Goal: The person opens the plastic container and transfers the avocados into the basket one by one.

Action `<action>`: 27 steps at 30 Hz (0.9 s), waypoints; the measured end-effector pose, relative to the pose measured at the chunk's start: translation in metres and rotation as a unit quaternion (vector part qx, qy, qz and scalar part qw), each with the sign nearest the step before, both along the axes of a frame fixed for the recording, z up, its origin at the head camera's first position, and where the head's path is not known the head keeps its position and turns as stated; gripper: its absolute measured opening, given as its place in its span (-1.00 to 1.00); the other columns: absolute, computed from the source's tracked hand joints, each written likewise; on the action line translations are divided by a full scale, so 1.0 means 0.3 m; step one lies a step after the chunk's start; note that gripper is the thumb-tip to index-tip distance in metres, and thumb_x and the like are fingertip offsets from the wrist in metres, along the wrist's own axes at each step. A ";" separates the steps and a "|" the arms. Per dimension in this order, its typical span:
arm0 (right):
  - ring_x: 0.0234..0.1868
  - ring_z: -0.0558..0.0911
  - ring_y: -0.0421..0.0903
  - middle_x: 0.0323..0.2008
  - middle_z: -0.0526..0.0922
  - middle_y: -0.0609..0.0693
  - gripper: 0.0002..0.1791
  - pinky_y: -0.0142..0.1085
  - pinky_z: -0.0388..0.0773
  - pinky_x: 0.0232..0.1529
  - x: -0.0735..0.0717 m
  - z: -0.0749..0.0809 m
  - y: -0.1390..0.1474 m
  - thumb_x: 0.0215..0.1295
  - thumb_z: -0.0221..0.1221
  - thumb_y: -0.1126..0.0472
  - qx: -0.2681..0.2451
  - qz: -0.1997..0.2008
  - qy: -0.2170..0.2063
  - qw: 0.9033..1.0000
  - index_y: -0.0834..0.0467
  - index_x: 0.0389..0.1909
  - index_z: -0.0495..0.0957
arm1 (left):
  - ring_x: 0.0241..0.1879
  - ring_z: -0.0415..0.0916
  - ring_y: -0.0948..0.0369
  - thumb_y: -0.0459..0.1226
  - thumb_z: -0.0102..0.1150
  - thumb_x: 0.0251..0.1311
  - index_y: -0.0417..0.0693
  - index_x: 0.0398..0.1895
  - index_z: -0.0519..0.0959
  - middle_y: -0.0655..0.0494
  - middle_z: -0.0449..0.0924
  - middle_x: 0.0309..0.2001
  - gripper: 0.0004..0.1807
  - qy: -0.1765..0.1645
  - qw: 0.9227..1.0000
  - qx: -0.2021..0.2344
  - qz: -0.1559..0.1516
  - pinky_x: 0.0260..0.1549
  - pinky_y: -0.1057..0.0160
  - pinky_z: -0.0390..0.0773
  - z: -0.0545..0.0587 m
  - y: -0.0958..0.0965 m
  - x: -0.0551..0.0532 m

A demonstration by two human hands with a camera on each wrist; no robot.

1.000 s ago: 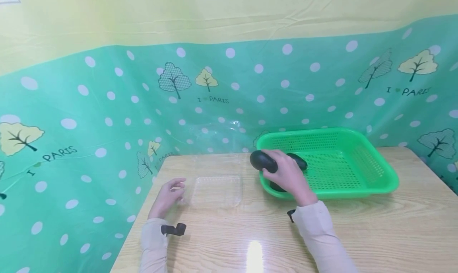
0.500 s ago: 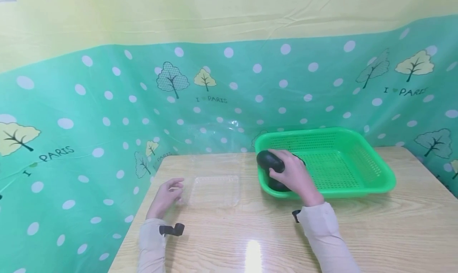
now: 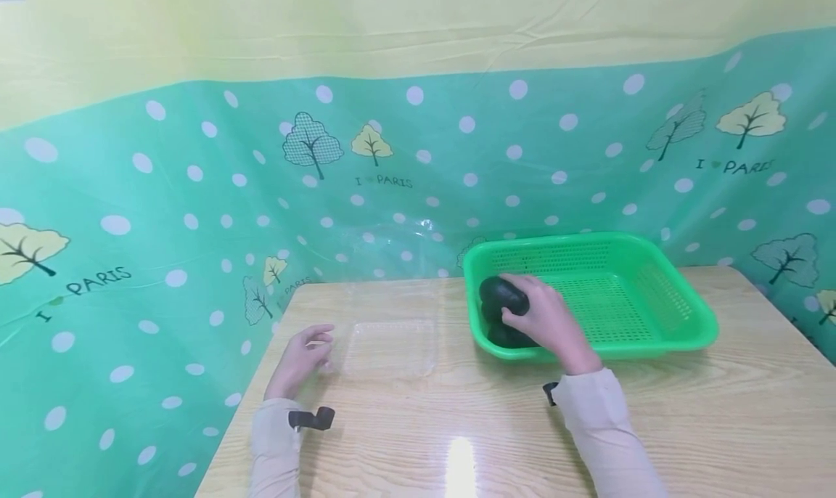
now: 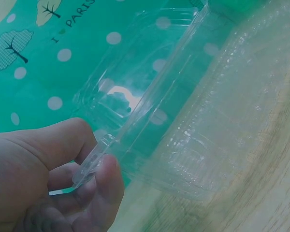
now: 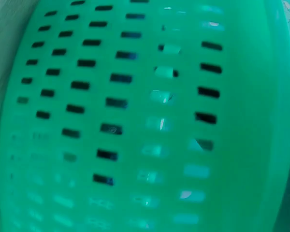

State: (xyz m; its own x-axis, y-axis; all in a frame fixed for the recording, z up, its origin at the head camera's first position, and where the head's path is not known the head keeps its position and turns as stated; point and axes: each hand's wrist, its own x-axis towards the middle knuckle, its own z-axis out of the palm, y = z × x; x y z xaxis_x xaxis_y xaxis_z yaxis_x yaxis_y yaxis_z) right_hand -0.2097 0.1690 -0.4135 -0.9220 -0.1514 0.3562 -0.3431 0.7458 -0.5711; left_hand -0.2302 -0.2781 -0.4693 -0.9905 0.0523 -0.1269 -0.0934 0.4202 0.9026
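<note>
My right hand (image 3: 545, 316) grips a dark, smooth oval avocado (image 3: 503, 295) inside the left end of the green plastic basket (image 3: 675, 295). Just below it another dark avocado (image 3: 512, 336) lies in the basket, partly covered by the hand. The right wrist view shows only the basket's slotted green surface (image 5: 246, 121); hand and avocado are out of that frame. At the left, my left hand (image 3: 302, 358) pinches the edge tab of a clear plastic clamshell box (image 4: 208, 140) between thumb and fingers. The box stands unfolded, its lid (image 4: 121, 92) raised at the back.
The pale wooden table (image 3: 405, 425) carries both box and basket. Behind its back edge hangs a green dotted curtain (image 3: 366, 215) with printed trees, close to the raised lid and the basket's far rim. Dark camera mounts (image 3: 313, 418) sit on both wrists.
My right hand has carried the avocado rightward from over the basket's left rim to inside the basket, above the other fruit. The left hand and the clamshell box stay in place.
</note>
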 end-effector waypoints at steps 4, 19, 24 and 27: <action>0.19 0.54 0.25 0.21 0.55 0.23 -0.33 0.19 0.51 0.14 -0.003 -0.013 0.011 0.11 0.36 0.22 0.006 0.000 -0.003 1.000 0.17 0.30 0.46 | -0.28 0.56 0.05 -0.43 0.01 0.21 -0.23 0.39 0.32 -0.29 0.37 0.19 -0.40 -0.002 1.000 -0.001 0.000 -0.25 0.27 0.63 0.000 -0.002 -0.003; 0.23 0.49 0.30 0.25 0.49 0.29 -0.32 0.23 0.47 0.17 -0.002 -0.035 0.072 0.14 0.34 0.25 -0.011 -0.019 -0.027 0.999 0.21 0.33 0.42 | -0.31 0.58 0.06 -0.43 0.01 0.19 -0.20 0.37 0.35 -0.27 0.40 0.17 -0.40 0.001 1.000 -0.009 0.006 -0.26 0.27 0.62 -0.001 0.002 -0.011; 0.22 0.49 0.31 0.26 0.48 0.29 -0.32 0.24 0.47 0.16 -0.002 -0.039 0.092 0.15 0.33 0.24 -0.013 -0.023 -0.036 0.999 0.22 0.33 0.41 | -0.28 0.58 0.05 -0.43 0.01 0.19 -0.22 0.37 0.34 -0.29 0.40 0.17 -0.40 0.001 1.000 -0.010 0.005 -0.28 0.30 0.63 -0.002 0.000 -0.007; 0.22 0.48 0.31 0.28 0.46 0.30 -0.31 0.24 0.47 0.15 -0.002 -0.044 0.101 0.16 0.32 0.23 -0.016 -0.028 -0.044 0.998 0.22 0.35 0.38 | -0.28 0.59 0.07 -0.43 0.01 0.20 -0.23 0.38 0.33 -0.30 0.39 0.18 -0.39 -0.001 1.000 -0.011 0.003 -0.28 0.30 0.63 0.001 0.001 -0.004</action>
